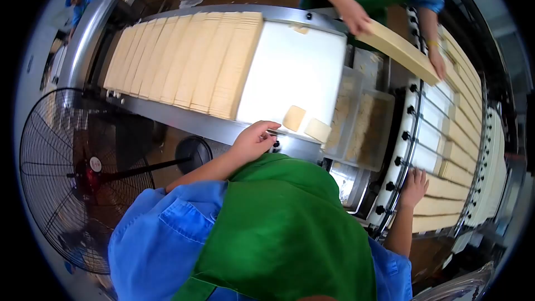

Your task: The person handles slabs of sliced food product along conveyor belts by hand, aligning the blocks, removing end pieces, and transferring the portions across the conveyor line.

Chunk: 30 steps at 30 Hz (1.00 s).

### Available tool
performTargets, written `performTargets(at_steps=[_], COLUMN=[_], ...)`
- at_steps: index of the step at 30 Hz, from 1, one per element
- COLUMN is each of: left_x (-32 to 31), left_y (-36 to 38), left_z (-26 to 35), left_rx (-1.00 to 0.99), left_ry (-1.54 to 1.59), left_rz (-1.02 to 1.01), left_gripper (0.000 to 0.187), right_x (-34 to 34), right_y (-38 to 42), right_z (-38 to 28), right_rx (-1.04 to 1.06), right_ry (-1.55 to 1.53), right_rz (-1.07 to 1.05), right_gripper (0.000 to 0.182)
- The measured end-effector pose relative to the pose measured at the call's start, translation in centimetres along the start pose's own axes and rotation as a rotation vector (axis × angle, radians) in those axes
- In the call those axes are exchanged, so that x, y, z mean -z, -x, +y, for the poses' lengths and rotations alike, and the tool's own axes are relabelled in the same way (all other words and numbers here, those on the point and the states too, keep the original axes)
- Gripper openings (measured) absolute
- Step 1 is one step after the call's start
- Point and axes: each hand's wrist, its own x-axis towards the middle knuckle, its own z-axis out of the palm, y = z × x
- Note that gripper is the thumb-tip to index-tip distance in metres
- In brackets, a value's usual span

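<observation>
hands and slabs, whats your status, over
Left hand open, empty, near two small pale pieces. Right hand beside right-side slabs, grip unclear. Possible obstruction: co-worker's hands holding a long slab ahead.

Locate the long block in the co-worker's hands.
In the head view, the block is at the upper right, across from you, over the gap between the white belt and the row of bars on your right.
</observation>
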Motion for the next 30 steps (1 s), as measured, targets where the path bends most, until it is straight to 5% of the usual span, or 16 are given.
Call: performTargets(at_steps=[5,7,9,11,12,14,22,26,30], left_x=[5.5,7.6,9.4,11.5,12.5,13.6,15.3,16.0,15.8], left_y=[1.9,2.4,2.8,2.7,2.4,1.9,0.5,0.3,-0.1], left_z=[-1.4,-1.6,-2.0,-2.2,-2.6,-4.0,-7.1,-6.5,-6.8], left_rx=[0.013,0.001,0.071,0.136,0.193,0.171,0.094,0.100,0.094], left_ry=[-0.095,-0.138,-0.266,-0.292,-0.327,-0.203,0.342,0.394,0.467], left_rz=[0.123,0.168,0.272,0.229,0.171,0.143,-0.053,-0.137,-0.157], left_gripper=[0.044,0.049,0.062,0.070,0.077,0.082,0.083,0.081,0.075], right_x=[0.3,-6.0,-5.7,-1.6,-2.1,2.2,13.1,14.4,13.0], right_y=[-0.8,0.7,-0.5,-3.0,-4.9,-11.1,-36.0,-40.8,-37.3], right_z=[-2.0,2.2,1.1,-3.4,-5.3,-13.8,-50.6,-61.0,-62.6], right_rx=[-0.393,-0.328,-0.215,-0.397,-0.342,-0.296,0.774,0.600,0.474], right_ry=[0.060,-0.392,-0.300,-0.332,-0.512,-0.799,-0.747,-0.695,-0.723], right_rz=[-0.062,-0.087,-0.070,-0.056,0.112,0.118,0.145,-0.010,-0.055], right_gripper=[0.048,0.053,0.056,0.061,0.065,0.062,0.069,0.070,0.061])
